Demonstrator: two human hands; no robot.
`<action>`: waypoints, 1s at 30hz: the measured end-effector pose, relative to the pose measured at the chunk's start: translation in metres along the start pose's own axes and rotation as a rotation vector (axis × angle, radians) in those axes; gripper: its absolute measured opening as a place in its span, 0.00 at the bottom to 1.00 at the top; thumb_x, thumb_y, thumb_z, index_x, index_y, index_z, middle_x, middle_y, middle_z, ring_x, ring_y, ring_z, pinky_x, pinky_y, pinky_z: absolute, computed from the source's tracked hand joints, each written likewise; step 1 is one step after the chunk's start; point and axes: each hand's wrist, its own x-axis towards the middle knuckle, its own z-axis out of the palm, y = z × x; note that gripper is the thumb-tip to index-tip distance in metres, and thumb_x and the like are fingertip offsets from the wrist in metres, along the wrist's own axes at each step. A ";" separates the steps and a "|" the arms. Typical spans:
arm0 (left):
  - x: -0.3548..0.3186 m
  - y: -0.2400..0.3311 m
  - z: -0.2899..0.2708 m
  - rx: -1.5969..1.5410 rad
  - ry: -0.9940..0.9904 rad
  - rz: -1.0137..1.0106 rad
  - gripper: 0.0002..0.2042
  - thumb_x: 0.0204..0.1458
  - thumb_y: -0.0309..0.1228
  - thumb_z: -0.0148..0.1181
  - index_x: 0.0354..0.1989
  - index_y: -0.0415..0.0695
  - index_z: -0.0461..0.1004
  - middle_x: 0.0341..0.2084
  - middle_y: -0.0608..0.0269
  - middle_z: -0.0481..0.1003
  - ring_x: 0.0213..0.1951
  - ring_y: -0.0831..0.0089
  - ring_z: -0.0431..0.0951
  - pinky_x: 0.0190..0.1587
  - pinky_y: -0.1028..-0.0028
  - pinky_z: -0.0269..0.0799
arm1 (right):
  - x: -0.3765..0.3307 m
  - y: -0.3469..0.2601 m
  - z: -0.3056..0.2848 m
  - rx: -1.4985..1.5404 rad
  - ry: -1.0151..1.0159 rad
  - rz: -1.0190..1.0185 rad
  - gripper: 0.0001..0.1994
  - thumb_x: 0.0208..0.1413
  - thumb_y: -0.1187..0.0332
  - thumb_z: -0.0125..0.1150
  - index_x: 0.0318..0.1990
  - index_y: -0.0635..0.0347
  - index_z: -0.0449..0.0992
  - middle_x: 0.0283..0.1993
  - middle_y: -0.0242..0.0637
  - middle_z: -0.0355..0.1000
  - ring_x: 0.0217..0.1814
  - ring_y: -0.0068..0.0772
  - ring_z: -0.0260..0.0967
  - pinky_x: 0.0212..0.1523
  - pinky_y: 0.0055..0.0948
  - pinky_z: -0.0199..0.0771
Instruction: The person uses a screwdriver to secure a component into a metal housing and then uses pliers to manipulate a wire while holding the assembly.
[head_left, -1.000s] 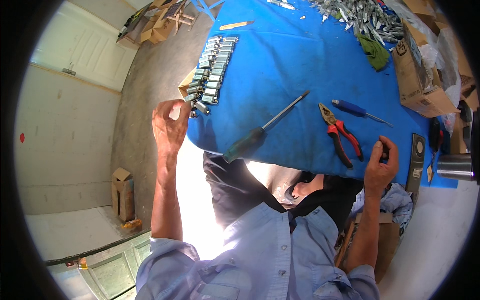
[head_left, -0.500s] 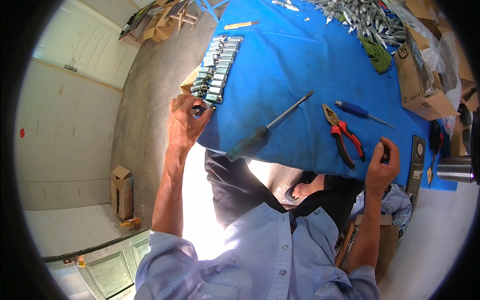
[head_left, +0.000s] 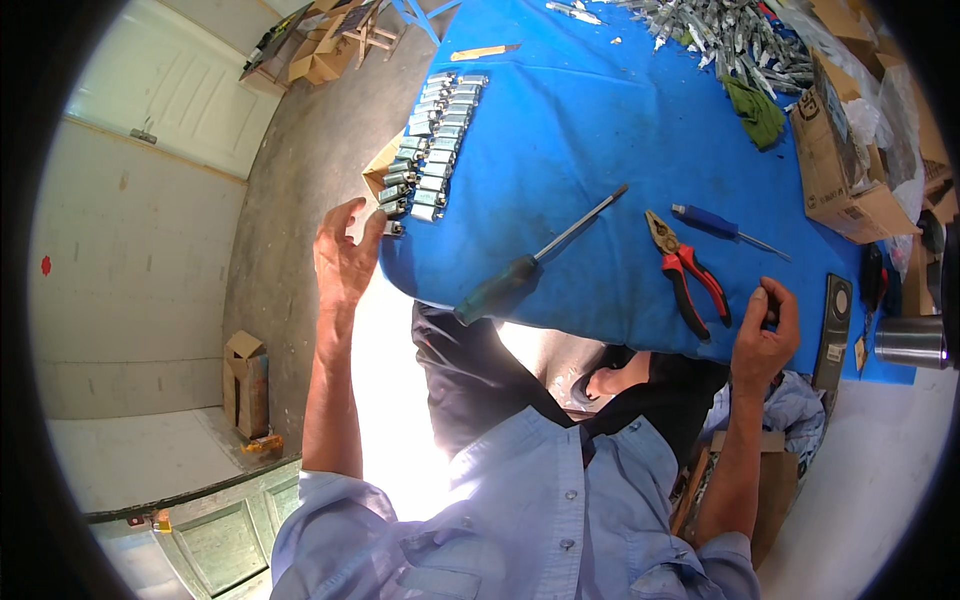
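A small silvery metal piece (head_left: 393,228) sits at the near end of a double row of like metal pieces (head_left: 432,150) lined up along the left edge of a table draped in a blue cloth (head_left: 600,130). The person's left hand (head_left: 343,258) has its fingers loosely spread, the fingertips (head_left: 375,222) touching or just beside that last piece; whether they pinch it cannot be told. To set it well, it seems wise to keep it square with the row and clear of the cloth's edge, just beside it. Right of the row lies a long screwdriver (head_left: 530,265) with a dark green handle, then red-handled pliers (head_left: 685,270) and a small blue screwdriver (head_left: 720,225). The right hand (head_left: 762,335), well apart from the row at the cloth's near edge, is curled almost closed around something small and dark that cannot be made out. Farthest from the row stand a heap of metal parts (head_left: 740,40), a green rag (head_left: 755,110) and a cardboard box (head_left: 835,170).
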 end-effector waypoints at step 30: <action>0.056 0.042 0.024 -0.536 -0.211 -0.182 0.32 0.71 0.50 0.50 0.71 0.33 0.68 0.54 0.48 0.79 0.51 0.62 0.82 0.55 0.68 0.76 | 0.003 -0.007 -0.005 -0.045 0.006 0.022 0.06 0.64 0.76 0.62 0.45 0.65 0.82 0.41 0.40 0.80 0.36 0.34 0.77 0.38 0.31 0.77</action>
